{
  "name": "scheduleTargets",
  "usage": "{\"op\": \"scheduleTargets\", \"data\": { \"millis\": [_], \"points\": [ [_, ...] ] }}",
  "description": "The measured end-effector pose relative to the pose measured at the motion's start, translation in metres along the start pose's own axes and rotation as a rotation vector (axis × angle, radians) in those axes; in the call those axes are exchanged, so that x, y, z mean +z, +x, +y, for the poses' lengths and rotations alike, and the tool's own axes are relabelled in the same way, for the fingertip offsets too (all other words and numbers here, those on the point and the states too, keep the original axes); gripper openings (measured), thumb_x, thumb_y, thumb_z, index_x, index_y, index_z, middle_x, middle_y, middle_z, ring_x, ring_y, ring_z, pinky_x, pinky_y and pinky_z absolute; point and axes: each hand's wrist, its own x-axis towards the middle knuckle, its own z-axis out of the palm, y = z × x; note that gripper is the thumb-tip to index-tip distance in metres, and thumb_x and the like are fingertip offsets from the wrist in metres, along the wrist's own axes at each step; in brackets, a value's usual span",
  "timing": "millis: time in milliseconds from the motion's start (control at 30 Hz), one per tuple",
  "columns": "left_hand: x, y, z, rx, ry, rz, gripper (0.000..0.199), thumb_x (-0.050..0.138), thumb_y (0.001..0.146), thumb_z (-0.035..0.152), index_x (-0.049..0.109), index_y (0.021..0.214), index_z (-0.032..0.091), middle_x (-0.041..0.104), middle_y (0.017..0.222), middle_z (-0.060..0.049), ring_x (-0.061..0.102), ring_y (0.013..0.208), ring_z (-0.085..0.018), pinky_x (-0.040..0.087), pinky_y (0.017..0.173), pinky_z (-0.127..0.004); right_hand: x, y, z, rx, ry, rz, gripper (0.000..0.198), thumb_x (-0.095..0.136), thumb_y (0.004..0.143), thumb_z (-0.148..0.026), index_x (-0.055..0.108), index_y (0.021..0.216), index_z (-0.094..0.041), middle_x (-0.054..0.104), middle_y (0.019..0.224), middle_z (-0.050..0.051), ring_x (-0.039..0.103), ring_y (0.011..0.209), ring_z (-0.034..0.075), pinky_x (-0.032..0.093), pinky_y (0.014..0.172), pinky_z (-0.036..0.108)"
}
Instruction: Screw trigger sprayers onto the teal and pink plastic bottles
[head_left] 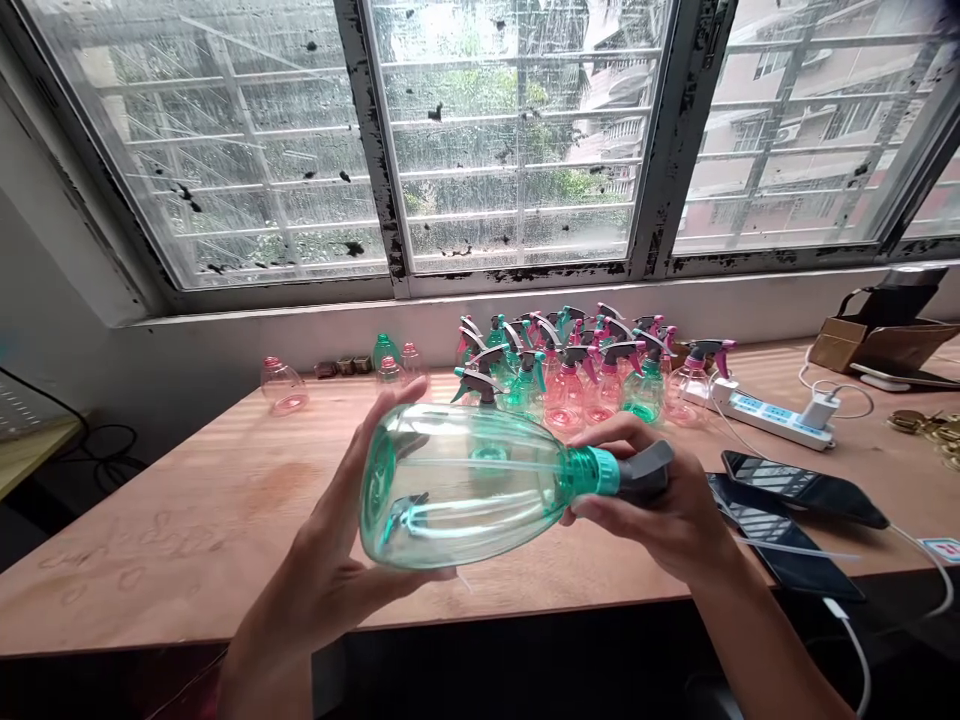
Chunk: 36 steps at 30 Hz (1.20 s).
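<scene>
A clear green spray bottle (465, 485) lies sideways in the air above the table's front edge, its base to the left and its neck to the right. Around the base curve the fingers and thumb of my left hand (337, 550). My right hand (660, 520) grips the other end, at the teal collar (600, 470) and the dark grey spray head (645, 470). A thin dip tube runs lengthwise inside the bottle. The trigger is partly hidden by my right fingers.
Several pink and green spray bottles (566, 390) with heads stand behind. Headless bottles, including a pink one (285, 388), stand at the back left. A white power strip (772, 415), dark phones (806, 490) with cables and a cardboard box (844, 343) are at right.
</scene>
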Motion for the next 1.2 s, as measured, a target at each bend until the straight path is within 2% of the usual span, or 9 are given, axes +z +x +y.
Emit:
{"op": "scheduleTargets", "data": {
  "millis": [133,233,333,600,800,933,1033,1100,1200],
  "points": [
    [0.001,-0.002,-0.004,0.056,-0.015,-0.008,0.099,0.077,0.109,0.028,0.015,0.182,0.055,0.034,0.190,-0.005,0.031,0.176,-0.038,0.031,0.139,-0.068,-0.002,0.002,0.002,-0.019,0.007,-0.015,0.034,0.102,0.090,-0.036,0.083,0.116,-0.026,0.081,0.078,0.001,0.070,0.056,0.014,0.054,0.047,0.023],
    [0.001,-0.002,-0.003,0.001,-0.016,-0.004,0.113,0.091,0.097,0.048,0.018,0.184,0.048,0.032,0.190,-0.009,0.033,0.174,-0.043,0.030,0.140,-0.067,0.000,0.001,0.001,-0.035,-0.024,-0.018,0.032,0.102,0.090,-0.031,0.083,0.116,-0.027,0.082,0.082,0.000,0.069,0.058,0.013,0.055,0.051,0.022],
    [0.001,0.001,-0.003,-0.025,-0.063,-0.027,0.111,0.088,0.093,0.064,0.028,0.184,0.041,0.032,0.190,-0.012,0.036,0.172,-0.048,0.033,0.139,-0.067,0.001,-0.001,0.000,-0.024,-0.065,0.008,0.034,0.103,0.088,-0.029,0.082,0.115,-0.027,0.082,0.084,0.001,0.070,0.059,0.013,0.056,0.054,0.023],
    [-0.003,-0.006,-0.001,0.033,-0.011,-0.038,0.111,0.085,0.103,0.030,0.013,0.183,0.054,0.031,0.191,-0.008,0.032,0.175,-0.041,0.037,0.136,-0.071,-0.001,0.000,0.001,-0.024,-0.048,-0.014,0.033,0.102,0.089,-0.031,0.082,0.115,-0.026,0.080,0.081,0.000,0.067,0.055,0.014,0.053,0.048,0.023],
    [-0.002,-0.006,0.000,-0.043,-0.073,-0.046,0.116,0.092,0.092,0.059,0.023,0.184,0.042,0.027,0.192,-0.010,0.019,0.178,-0.042,0.020,0.142,-0.064,-0.001,0.001,0.001,-0.044,-0.091,-0.034,0.031,0.099,0.092,-0.027,0.082,0.117,-0.025,0.079,0.080,0.001,0.070,0.058,0.015,0.056,0.052,0.024],
    [-0.005,-0.008,-0.002,0.025,-0.033,-0.061,0.113,0.089,0.099,0.030,0.016,0.185,0.044,0.027,0.192,-0.007,0.028,0.177,-0.037,0.039,0.139,-0.055,-0.002,0.000,0.002,-0.041,-0.055,-0.034,0.032,0.101,0.091,-0.032,0.082,0.116,-0.025,0.079,0.079,0.000,0.068,0.057,0.014,0.055,0.049,0.022],
    [-0.006,-0.011,-0.005,0.013,0.012,-0.053,0.113,0.083,0.103,0.023,0.008,0.184,0.051,0.032,0.191,-0.005,0.034,0.174,-0.039,0.051,0.131,-0.058,-0.001,0.000,0.002,-0.025,-0.048,-0.024,0.034,0.102,0.089,-0.032,0.082,0.115,-0.025,0.079,0.080,0.001,0.068,0.057,0.014,0.055,0.049,0.023],
    [-0.007,-0.010,-0.006,-0.067,0.048,-0.055,0.118,0.090,0.099,0.038,0.008,0.184,0.051,0.034,0.190,-0.008,0.037,0.172,-0.045,0.050,0.129,-0.065,-0.001,0.001,0.001,-0.017,-0.068,-0.017,0.033,0.102,0.089,-0.030,0.082,0.114,-0.025,0.080,0.080,0.000,0.068,0.056,0.014,0.054,0.049,0.023],
    [-0.008,-0.007,-0.007,-0.085,0.023,-0.056,0.118,0.088,0.092,0.065,0.019,0.184,0.045,0.035,0.189,-0.012,0.031,0.173,-0.050,0.037,0.135,-0.072,0.000,0.003,-0.001,-0.026,-0.113,-0.027,0.035,0.103,0.085,-0.021,0.080,0.111,-0.025,0.080,0.079,-0.001,0.068,0.055,0.014,0.054,0.049,0.023]
  ]
}}
